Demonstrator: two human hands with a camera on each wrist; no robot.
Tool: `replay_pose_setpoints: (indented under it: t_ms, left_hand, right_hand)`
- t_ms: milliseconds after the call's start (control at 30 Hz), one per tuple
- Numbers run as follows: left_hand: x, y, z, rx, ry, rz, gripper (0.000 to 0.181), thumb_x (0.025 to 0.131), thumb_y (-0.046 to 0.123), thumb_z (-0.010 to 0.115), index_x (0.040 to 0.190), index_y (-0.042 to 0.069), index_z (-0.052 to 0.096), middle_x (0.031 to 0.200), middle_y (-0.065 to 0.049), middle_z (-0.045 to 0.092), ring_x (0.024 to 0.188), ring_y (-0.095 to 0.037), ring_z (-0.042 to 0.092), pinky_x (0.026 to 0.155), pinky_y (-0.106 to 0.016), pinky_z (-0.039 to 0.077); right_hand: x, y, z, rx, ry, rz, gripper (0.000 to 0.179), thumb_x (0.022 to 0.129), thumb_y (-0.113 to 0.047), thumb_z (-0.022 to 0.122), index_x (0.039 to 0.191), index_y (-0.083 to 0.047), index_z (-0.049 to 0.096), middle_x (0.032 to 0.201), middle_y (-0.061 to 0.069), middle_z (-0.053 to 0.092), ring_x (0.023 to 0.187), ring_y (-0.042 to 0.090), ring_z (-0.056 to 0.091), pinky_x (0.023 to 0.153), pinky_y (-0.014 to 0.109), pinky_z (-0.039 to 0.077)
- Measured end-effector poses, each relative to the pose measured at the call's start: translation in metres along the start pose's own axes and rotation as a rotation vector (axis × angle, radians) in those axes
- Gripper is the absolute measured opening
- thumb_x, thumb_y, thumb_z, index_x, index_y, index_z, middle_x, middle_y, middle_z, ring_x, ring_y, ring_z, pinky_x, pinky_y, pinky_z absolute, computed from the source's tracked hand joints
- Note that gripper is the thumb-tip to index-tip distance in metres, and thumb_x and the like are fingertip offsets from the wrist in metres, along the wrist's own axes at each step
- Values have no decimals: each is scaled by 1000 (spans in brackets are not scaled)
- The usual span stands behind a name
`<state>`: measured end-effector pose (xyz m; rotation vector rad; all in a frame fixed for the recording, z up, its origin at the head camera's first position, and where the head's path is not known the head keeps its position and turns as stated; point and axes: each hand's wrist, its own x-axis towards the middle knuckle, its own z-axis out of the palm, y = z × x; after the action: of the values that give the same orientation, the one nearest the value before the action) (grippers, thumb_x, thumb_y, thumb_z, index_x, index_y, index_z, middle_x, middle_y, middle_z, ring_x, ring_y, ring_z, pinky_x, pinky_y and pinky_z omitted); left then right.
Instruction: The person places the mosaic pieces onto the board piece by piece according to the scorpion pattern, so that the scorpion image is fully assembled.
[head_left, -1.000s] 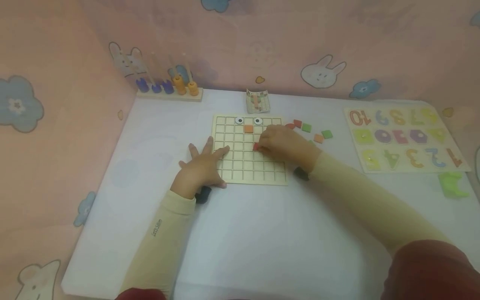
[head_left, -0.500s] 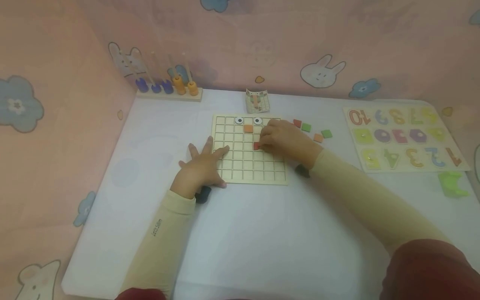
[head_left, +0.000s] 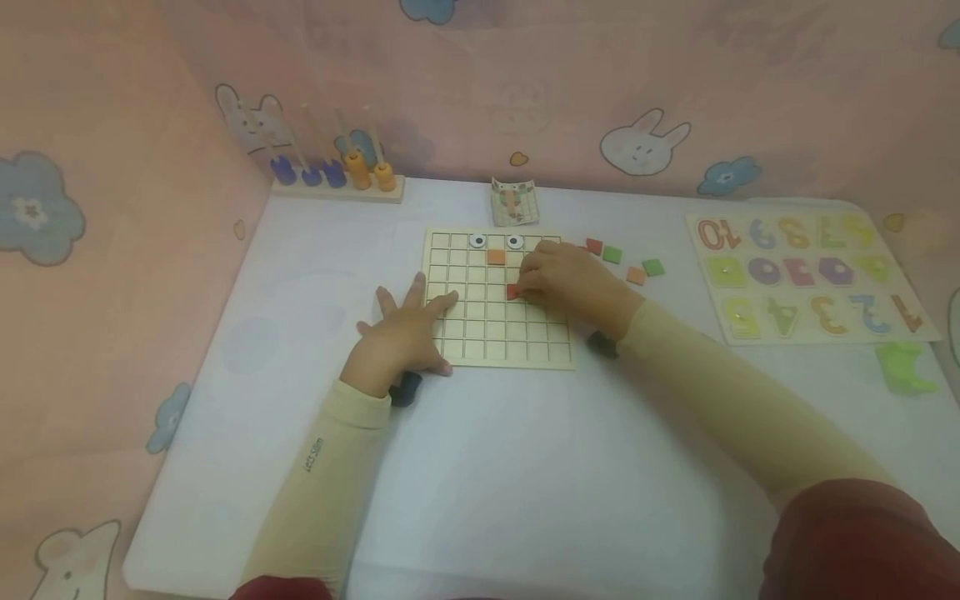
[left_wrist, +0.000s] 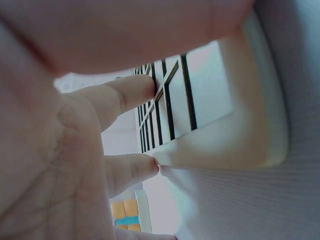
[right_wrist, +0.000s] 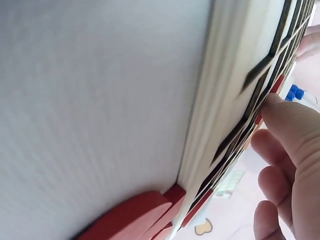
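Observation:
A wooden grid board (head_left: pixel 498 364) lies on the white table, with two round eye pieces (head_left: pixel 477 241) and an orange square tile (head_left: pixel 496 257) in its upper cells. My left hand (head_left: pixel 401 337) rests at the board's left edge, fingers spread; in the left wrist view, fingertips touch the grid and rim (left_wrist: pixel 245 137). Over the board's right half, my right hand (head_left: pixel 577 283) pinches a red tile (head_left: pixel 513 292) at a middle cell, partly hidden by the fingers. From the right wrist, the thumb (right_wrist: pixel 290 122) presses close against that red tile (right_wrist: pixel 277 83), other fingers curled.
Loose red, green (head_left: pixel 612 255) and orange tiles (head_left: pixel 636 276) lie right of the board. A pattern card (head_left: pixel 515 204) is behind it. A peg abacus (head_left: pixel 337 190) stands back left; a number puzzle (head_left: pixel 817 275) and a green piece (head_left: pixel 903 369) are at right.
Almost nothing differs. The right hand has shifted very slightly at the red tile, which keeps its place on the board; the left hand stays put.

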<state>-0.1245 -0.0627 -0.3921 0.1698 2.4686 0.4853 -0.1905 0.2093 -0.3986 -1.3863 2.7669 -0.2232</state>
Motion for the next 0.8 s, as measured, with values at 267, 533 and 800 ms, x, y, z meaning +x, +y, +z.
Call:
replay_pose_setpoints:
  t_ms: [267,533,800]
  left_hand:
    - [-1,1,-1,-5,2,1,116,76,30,97,169,38,28,177,-8,-14,151,-61,-20,104,-92,9]
    - [-1,1,-1,-7,-2,-2,116,76,30,97,169,37,28,177,-9,-14,150,-62,-20,103,-92,9]
    - [-2,1,-1,-10,-2,-2,116,76,30,97,169,37,28,177,-9,-14,151,-62,-20,103,-92,8]
  right_hand:
    - [2,-2,0,-41,-29,16,5,96,-12,78,98,-12,82,94,1,73,91,24,62,86,35,55]
    - [7,-11,-8,18,-102,153,9,97,-20,80,103,-14,83,91,-1,69,87,23,55,79,34,49]
    - [8,-13,-6,20,-114,206,13,101,-19,73,107,-14,83,90,0,67,84,24,55,75,34,49]
